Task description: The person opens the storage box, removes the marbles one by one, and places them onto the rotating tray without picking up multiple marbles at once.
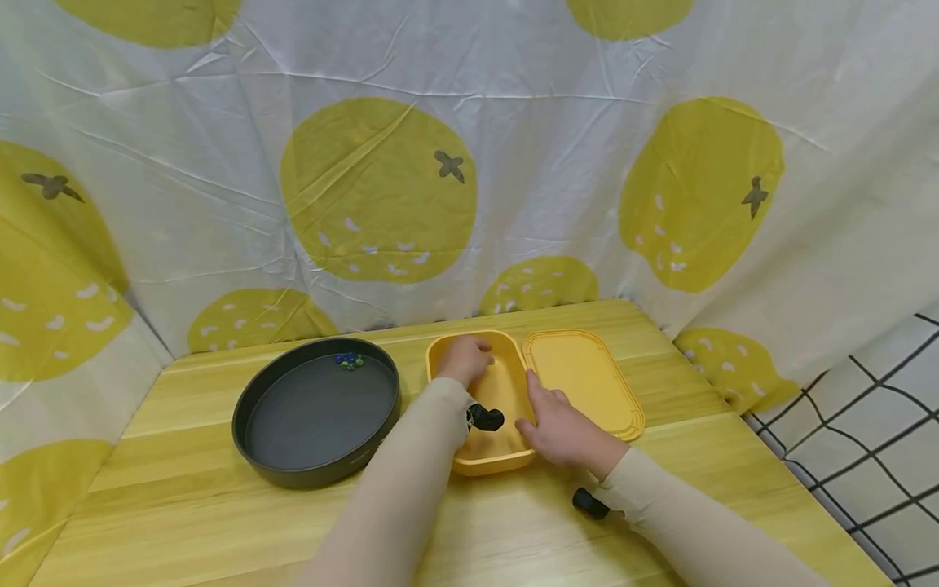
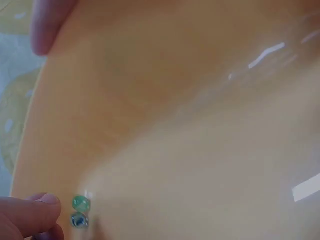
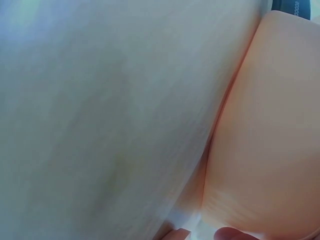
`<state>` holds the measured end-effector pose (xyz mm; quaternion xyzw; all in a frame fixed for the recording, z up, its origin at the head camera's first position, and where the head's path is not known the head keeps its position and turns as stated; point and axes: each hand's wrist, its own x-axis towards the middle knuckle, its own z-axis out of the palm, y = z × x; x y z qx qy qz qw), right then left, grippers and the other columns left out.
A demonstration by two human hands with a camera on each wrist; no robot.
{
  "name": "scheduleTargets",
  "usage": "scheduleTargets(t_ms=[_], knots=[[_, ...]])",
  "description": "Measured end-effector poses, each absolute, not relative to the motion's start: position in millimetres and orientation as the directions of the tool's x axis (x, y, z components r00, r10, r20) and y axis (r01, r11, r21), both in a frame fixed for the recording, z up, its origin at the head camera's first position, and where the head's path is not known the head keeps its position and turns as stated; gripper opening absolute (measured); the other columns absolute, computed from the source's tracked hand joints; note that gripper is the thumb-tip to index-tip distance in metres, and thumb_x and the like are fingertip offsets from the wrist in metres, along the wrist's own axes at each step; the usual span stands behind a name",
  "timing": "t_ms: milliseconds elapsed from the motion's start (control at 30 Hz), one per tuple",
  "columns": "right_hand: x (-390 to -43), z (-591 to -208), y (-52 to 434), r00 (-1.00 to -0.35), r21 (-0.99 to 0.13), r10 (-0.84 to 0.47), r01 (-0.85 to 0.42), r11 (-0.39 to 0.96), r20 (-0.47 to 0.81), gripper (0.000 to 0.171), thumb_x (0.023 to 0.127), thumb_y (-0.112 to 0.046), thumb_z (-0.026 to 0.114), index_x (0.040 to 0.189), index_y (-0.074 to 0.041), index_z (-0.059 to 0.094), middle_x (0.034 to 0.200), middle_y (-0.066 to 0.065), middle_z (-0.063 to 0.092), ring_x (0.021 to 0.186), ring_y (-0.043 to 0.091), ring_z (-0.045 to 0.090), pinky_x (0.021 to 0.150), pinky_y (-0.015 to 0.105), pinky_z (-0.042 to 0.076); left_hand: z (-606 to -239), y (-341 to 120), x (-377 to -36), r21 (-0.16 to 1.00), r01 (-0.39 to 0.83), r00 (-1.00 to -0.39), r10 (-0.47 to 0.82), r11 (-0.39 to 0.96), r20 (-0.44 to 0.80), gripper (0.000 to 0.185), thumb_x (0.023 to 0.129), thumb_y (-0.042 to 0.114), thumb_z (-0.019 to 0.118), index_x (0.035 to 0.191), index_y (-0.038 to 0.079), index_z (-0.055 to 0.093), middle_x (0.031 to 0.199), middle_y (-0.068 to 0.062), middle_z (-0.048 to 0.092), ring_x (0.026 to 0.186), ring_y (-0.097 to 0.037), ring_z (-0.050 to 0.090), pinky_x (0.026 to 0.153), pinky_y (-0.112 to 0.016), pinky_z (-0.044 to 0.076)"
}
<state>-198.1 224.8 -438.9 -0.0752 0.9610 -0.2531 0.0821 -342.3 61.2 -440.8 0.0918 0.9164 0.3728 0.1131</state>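
My left hand (image 1: 465,360) reaches into a yellow plastic box (image 1: 493,467). In the left wrist view, its thumb (image 2: 37,212) and a bent finger lie near a green marble (image 2: 81,203) and a bluish clear marble (image 2: 79,220) on the box floor, with no marble plainly gripped. My right hand (image 1: 561,428) holds the box's right wall, thumb inside and the other fingers along the rim. The right wrist view has the box's outer wall (image 3: 262,130), fingertips just entering at the bottom edge. Another fingertip (image 2: 46,30) shows by the rim in the left wrist view.
Left of the box stands a round dark grey pan (image 1: 253,452) with several blue and green marbles (image 1: 349,360) near its far side. A yellow lid (image 1: 579,375) lies flat right of the box. The wooden table (image 1: 176,505) meets a patterned curtain (image 1: 513,187) behind.
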Motion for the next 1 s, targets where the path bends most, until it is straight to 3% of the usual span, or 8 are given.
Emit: scheduleTargets(t_ms=[600,1000], knots=[[-198,-440,225,-0.978,-0.5,-0.18,-0.103,0.86,-0.108,0.086,0.108,-0.028,0.057,0.167,0.004,0.003,0.166,0.028,0.036,0.15,0.047,0.035,0.122,0.06,0.035,-444,66,-339,0.586,0.128,-0.951,0.267,0.8,-0.157,0.029,0.101,0.023,0.07,0.128,0.025,0.079,0.135,0.004,0.074,0.13,-0.026,0.065,0.11,-0.043,0.053],[-197,-438,224,-0.977,-0.501,-0.17,-0.086,0.861,-0.125,0.086,0.108,-0.028,0.057,0.168,0.003,0.003,0.168,0.026,0.034,0.151,0.046,0.035,0.122,0.06,0.036,-453,73,-339,0.547,0.159,-0.942,0.292,0.822,-0.165,0.023,0.096,0.029,0.078,0.119,0.028,0.082,0.124,0.01,0.077,0.116,-0.019,0.07,0.098,-0.037,0.057]])
